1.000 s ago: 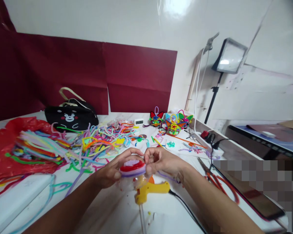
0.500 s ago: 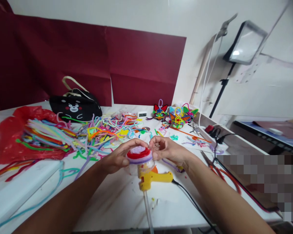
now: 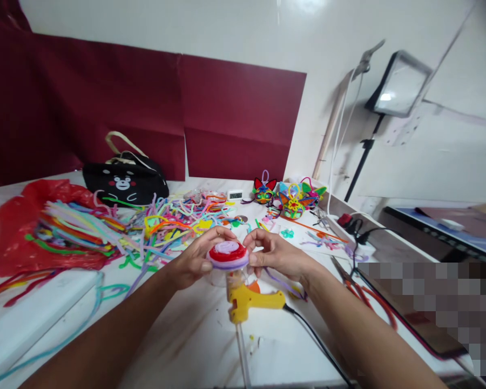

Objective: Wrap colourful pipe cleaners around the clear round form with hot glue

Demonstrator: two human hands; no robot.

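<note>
Both hands (image 3: 196, 262) (image 3: 275, 255) hold red/purp. disc (image 3: 227, 250), opp. sides.

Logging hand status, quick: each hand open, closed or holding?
Left hand: holding the red-and-lilac coil by its left side.
Right hand: curled at the coil's right edge; grip cannot be told.

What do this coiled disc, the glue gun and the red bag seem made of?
Red and lilac coiled disc: probably chenille stems, given its matte, soft-looking rings. Yellow pistol-shaped glue gun: likely hard plastic, smooth with moulded edges. Crumpled red bag: apparently thin plastic, glossy creases.
</note>
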